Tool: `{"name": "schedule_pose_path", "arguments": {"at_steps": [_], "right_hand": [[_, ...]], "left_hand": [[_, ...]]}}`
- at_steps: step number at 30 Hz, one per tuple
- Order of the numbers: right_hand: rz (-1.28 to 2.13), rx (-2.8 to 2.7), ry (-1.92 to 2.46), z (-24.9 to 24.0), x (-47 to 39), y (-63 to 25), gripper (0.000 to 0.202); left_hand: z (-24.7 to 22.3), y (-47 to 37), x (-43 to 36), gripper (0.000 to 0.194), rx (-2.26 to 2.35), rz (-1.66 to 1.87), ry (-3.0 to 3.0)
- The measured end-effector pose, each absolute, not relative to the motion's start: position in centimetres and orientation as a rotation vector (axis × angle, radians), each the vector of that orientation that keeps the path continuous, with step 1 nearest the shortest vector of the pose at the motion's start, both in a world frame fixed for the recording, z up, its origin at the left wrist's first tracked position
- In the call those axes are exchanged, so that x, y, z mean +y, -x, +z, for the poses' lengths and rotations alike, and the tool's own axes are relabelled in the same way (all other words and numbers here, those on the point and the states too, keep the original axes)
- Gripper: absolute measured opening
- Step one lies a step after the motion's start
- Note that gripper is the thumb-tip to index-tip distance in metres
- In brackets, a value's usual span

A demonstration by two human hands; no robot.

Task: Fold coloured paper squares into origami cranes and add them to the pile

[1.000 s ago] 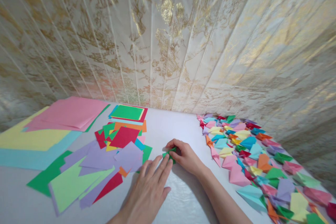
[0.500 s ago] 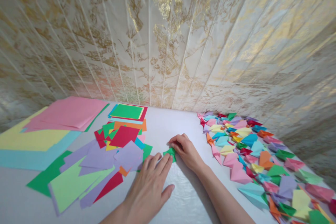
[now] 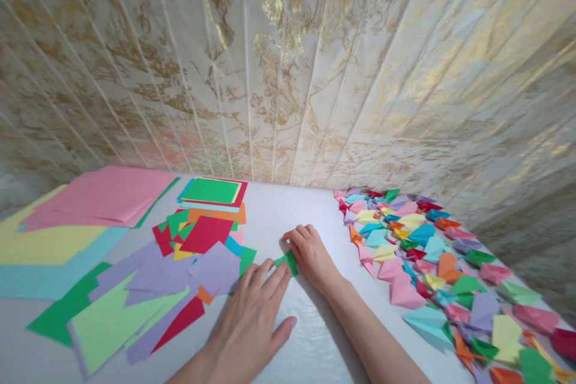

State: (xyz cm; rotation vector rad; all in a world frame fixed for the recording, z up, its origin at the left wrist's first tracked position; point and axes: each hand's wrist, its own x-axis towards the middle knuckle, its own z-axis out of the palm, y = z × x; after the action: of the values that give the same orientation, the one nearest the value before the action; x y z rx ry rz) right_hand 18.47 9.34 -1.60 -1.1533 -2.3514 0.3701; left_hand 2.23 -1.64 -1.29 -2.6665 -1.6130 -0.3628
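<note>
A small folded piece of green paper (image 3: pixel 289 263) lies on the white table between my two hands. My left hand (image 3: pixel 254 312) is laid out flat, its fingers stretched forward and the fingertips touching the paper's left side. Its thumb stands apart. My right hand (image 3: pixel 311 257) has its fingers bent and drawn together at the paper's right edge. Part of the paper is hidden under my fingers, so its exact folds cannot be made out.
Loose coloured paper pieces (image 3: pixel 148 276) overlap at the left, with a neat stack of small sheets (image 3: pixel 211 191) behind them. Large pink sheets (image 3: pixel 112 192) lie farther left. Many folded paper shapes (image 3: pixel 441 264) cover the right side. A gold-patterned curtain (image 3: pixel 288 72) hangs behind the table.
The green paper shows a smoother, flatter face than before. My right hand's fingers have shifted slightly around its edge. The whole view has moved a little, so things appear farther left.
</note>
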Motion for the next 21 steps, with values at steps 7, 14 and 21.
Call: {"name": "schedule_pose_path", "arguments": {"at_steps": [7,14,21], "right_hand": [[0.043,-2.261,1.475,-2.8,7.9,-18.9,0.065],[-0.042,-2.268,1.667,-3.1,8.4,-18.6,0.062],[0.001,-2.271,1.683,-2.9,9.2,-18.7,0.059]], "left_hand": [[-0.7,-2.2,-1.6,0.058,-1.587,-0.327,2.668],[-0.6,-2.6,-1.8,0.052,-1.568,-0.277,2.658],[-2.1,-2.4,-2.4,0.050,-1.430,-0.345,2.575]]}}
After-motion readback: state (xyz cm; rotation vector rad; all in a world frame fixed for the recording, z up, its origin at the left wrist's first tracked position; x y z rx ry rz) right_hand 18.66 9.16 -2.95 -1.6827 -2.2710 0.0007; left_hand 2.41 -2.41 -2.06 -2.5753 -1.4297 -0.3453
